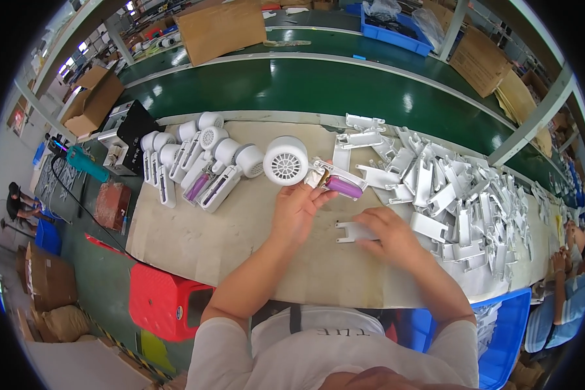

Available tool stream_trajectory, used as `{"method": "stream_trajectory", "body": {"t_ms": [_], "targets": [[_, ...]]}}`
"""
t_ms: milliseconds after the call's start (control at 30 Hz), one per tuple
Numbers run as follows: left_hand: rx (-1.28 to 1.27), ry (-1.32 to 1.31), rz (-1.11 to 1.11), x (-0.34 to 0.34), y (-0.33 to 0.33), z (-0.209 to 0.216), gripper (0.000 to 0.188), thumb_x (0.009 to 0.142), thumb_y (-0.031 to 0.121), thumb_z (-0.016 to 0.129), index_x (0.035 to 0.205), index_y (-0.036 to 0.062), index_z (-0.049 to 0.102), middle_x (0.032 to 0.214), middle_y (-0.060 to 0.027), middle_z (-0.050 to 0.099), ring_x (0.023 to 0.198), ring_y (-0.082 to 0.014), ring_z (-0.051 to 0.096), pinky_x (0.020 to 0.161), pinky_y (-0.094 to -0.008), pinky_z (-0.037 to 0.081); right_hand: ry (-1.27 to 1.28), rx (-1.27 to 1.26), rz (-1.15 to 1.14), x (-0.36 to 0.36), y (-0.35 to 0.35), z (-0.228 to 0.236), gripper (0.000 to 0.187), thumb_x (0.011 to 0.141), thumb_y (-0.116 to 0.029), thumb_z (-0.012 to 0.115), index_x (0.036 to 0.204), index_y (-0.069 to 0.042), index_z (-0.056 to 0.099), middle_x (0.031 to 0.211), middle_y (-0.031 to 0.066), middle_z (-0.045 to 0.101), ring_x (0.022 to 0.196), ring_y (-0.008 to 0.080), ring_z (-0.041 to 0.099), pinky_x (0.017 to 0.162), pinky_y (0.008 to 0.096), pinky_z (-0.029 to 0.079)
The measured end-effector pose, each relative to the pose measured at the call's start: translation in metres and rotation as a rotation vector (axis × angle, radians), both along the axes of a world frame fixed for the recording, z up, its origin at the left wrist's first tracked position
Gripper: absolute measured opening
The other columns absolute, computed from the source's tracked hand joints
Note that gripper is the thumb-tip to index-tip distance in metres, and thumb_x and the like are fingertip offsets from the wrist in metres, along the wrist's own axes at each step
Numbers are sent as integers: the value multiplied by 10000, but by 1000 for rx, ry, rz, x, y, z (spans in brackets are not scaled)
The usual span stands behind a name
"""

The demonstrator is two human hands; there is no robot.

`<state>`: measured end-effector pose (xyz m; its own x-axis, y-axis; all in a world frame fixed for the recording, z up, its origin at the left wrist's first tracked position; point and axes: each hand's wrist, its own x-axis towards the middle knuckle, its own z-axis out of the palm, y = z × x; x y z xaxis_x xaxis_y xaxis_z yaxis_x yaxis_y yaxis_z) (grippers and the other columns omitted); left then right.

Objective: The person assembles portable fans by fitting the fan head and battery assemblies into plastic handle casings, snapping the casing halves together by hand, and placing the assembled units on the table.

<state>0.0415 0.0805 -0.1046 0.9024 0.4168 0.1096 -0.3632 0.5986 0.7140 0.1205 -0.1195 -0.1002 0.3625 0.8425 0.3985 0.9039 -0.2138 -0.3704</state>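
My left hand grips a white handheld fan by its neck, raised above the table. The fan's round grilled head faces up, and its handle lies uncovered, showing a purple battery inside. My right hand is closed on a white plastic handle cover with a notched end, low over the table to the right of the fan. Several similar fans rest together at the left, some with purple parts showing in their handles. To the right spreads a heap of loose white handle covers.
A green conveyor belt runs beyond the table. At the left are a black machine, a teal power tool and a red stool. A blue bin stands at the lower right, near another person's arms.
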Motion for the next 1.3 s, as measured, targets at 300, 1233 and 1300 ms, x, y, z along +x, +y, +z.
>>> {"method": "stream_trajectory", "body": {"t_ms": [300,1233,1300], "targets": [[17,-91,-39,0,-1,-5,414,895,154,498,1272,10,408,1313,-192,434,1144,-273,503,890,-406,473,419,-273,-14,-8,-2,12,556,686,-124,678,1205,-108,478,1137,124,493,1123,308,470,938,411,390],[268,-102,98,-10,-16,0,402,741,-77,554,1137,-8,538,1163,-104,574,1044,-194,562,884,-304,457,157,215,144,-18,32,50,571,623,-23,671,1156,-77,474,1268,123,497,967,295,539,844,359,434],[297,-111,147,-10,-18,0,385,756,-68,552,1136,-8,538,1166,-108,572,1042,-196,562,875,-308,463,478,341,189,-22,37,46,510,689,-24,671,1155,-72,467,1260,131,503,1070,249,524,896,325,413]]}}
